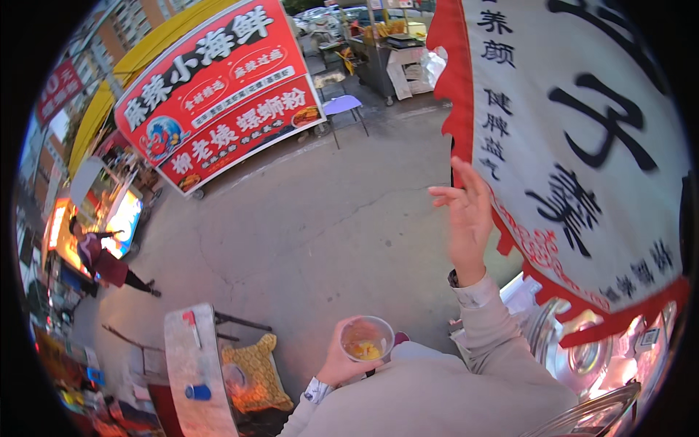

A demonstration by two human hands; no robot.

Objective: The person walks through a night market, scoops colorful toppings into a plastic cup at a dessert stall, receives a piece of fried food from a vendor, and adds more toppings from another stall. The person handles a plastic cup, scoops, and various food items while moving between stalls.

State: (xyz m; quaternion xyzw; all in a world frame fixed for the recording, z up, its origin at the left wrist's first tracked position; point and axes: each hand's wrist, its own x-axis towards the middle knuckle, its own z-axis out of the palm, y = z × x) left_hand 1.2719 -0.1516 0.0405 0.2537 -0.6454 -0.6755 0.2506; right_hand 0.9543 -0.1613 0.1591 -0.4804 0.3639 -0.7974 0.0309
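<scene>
My left hand [342, 360] is closed around a clear plastic cup [377, 325], held low in front of my body. Some yellow food [364, 350] lies at the bottom of the cup; its kind is too small to make out. My right hand [470, 213] is raised at the right with its fingers apart and nothing in it. Beside it hangs a white cloth banner [535, 116] with a jagged red border and dark lettering; I cannot tell whether the fingers touch it.
At the lower left stands a table [186, 349] with a blue cup [197, 392], next to a yellow patterned cushion [256, 371]. A large red stall sign [226, 95], a purple stool [341, 105] and a cart [389, 54] are farther off. Another person [102, 255] walks at left. Shiny metal lids [582, 357] sit lower right.
</scene>
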